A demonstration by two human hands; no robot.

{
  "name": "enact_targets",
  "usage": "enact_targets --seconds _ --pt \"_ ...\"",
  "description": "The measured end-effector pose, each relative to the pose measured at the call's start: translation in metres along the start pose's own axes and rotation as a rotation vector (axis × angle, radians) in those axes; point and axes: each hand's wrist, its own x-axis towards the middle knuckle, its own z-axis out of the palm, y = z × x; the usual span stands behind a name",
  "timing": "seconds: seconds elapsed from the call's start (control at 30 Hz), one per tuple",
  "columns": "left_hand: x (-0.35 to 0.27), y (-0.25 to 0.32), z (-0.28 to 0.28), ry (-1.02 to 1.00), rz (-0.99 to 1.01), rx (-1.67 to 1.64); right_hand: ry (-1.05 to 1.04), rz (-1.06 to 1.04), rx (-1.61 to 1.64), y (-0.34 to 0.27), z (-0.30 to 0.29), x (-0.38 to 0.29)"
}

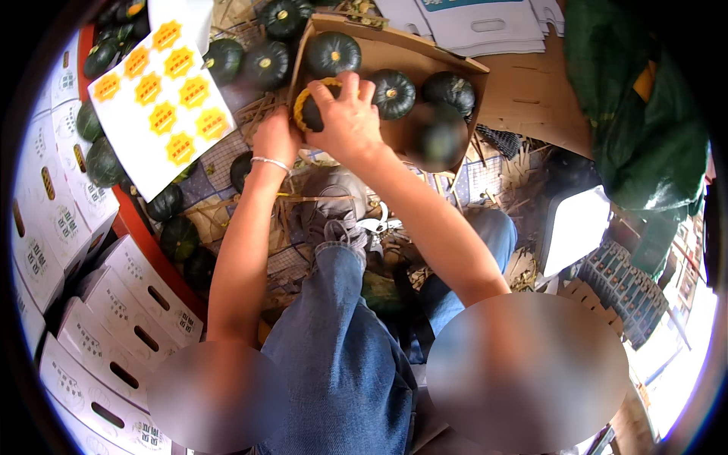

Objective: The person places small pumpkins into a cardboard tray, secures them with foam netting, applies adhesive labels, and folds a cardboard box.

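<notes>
A shallow cardboard box (392,48) lies open before me with several dark green kabocha squashes (392,94) in it. My right hand (350,122) spreads its fingers over a dark round squash (311,114) in the box's near left corner. Around that squash's edge runs a yellow scalloped band (298,108), partly covered by my fingers. My left hand (277,136) is at the box's near left corner, close to the banded squash. Its fingertips are partly hidden, so its grip does not show. A squash (438,136) in the near right of the box is blurred.
A sheet of orange-yellow stickers (162,102) lies at the left over loose squashes (105,162). White printed cartons (114,341) line the left side. Pruning shears (378,224) lie by my shoe (333,196). Flat white cartons (483,28) are behind; green fabric (625,125) hangs right.
</notes>
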Motion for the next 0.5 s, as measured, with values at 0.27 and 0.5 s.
enact_targets --seconds 0.27,0.5 --pt "-0.045 -0.005 0.005 0.032 0.056 -0.056 -0.185 -0.004 0.148 0.008 0.004 -0.039" --pt "-0.048 -0.013 -0.007 0.077 0.088 -0.062 0.735 0.361 -0.554 0.276 -0.25 0.016"
